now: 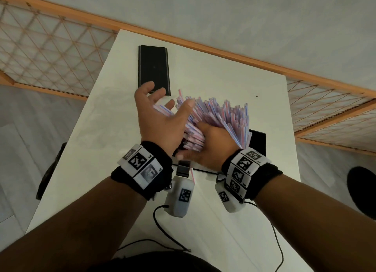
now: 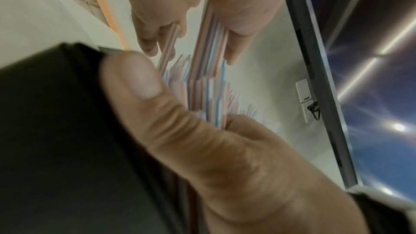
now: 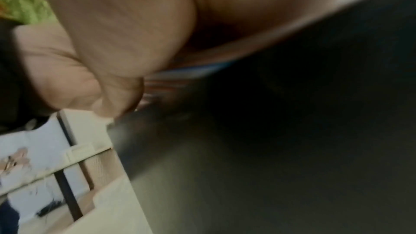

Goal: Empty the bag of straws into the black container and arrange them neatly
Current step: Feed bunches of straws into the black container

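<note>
A thick bundle of red-and-blue striped straws (image 1: pixel 219 117) fans upward over the white table (image 1: pixel 244 82). My right hand (image 1: pixel 211 144) grips the bundle's lower end, just above a black container (image 1: pixel 258 143) that lies mostly hidden beneath both hands. My left hand (image 1: pixel 168 101) is spread with straight fingers against the fan's left side, its thumb on the straws. In the left wrist view, straws (image 2: pixel 207 84) run between my left fingers (image 2: pixel 245 10). The right wrist view is blurred, showing my right hand (image 3: pixel 126 33) on straw ends (image 3: pixel 180 76) over the dark container (image 3: pixel 292 140).
A second long black tray (image 1: pixel 153 68) lies at the table's far side, just beyond my left fingertips. One loose straw (image 1: pixel 192 176) lies near the container's front edge. Wooden lattice rails (image 1: pixel 50 54) flank the table. Cables (image 1: pixel 162 227) trail across the near tabletop.
</note>
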Available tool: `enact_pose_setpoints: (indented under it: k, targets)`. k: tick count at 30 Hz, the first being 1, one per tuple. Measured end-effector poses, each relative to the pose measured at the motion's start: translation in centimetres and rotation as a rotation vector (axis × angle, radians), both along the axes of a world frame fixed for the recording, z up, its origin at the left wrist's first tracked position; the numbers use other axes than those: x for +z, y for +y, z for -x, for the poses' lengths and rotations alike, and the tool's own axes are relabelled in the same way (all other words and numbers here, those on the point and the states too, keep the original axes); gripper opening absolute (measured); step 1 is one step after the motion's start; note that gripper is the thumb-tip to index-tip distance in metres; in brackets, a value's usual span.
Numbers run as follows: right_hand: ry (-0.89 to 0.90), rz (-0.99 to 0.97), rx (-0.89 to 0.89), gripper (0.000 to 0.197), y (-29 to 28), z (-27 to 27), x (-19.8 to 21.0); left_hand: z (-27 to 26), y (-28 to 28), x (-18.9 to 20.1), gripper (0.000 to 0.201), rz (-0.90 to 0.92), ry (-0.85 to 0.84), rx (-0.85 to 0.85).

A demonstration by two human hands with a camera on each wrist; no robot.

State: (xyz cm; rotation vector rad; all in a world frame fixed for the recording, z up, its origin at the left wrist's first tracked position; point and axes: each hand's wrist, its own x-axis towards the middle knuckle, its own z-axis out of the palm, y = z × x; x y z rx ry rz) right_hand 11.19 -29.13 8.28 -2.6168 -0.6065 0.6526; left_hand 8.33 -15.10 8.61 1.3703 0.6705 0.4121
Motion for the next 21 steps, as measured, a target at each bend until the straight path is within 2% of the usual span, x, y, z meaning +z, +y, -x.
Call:
enact_pose_setpoints:
  k: [3, 5, 7, 9, 12, 15, 19, 21]
  targets:
    - [-0.082, -0.03, 0.016, 0.06, -0.9, 0.9, -0.6, 0.4, -0.3, -1.4, 0.073, -0.137, 0.073, -0.08]
    - [-0.133, -0.091, 0.029, 0.064, -1.6, 1.4, -0.6, 0.7, -0.6, -2.1, 0.076, -0.17, 0.126, -0.111]
    - [-0.254, -0.12, 0.057, 0.058, -2.4, 2.1, -0.4, 0.7, -0.7, -2.3, 0.08, -0.1, 0.165, -0.089]
    - [-0.343, -0.128, 0.075, 0.045, -3.2, 3.1, -0.2, 0.4, -0.5, -1.9, 0.07, 0.02, 0.182, -0.04]
    - [-0.207, 0.055, 0.096, 0.038, -3.5, 3.8, -0.6, -0.2, -0.7, -1.5, 0.044, 0.189, 0.128, 0.006]
    - [-0.1, 0.189, 0.122, 0.042, -3.3, 3.6, -1.4, -0.4, -1.4, -1.6, 0.035, 0.205, 0.053, 0.01]
    - [-0.044, 0.233, 0.14, 0.064, -2.2, 3.5, -2.0, -0.1, -1.5, -2.0, 0.059, 0.263, -0.013, 0.015]
    - [0.005, 0.263, 0.145, 0.065, -1.2, 3.1, -1.9, 0.2, -1.5, -2.1, 0.067, 0.269, -0.031, 0.01]
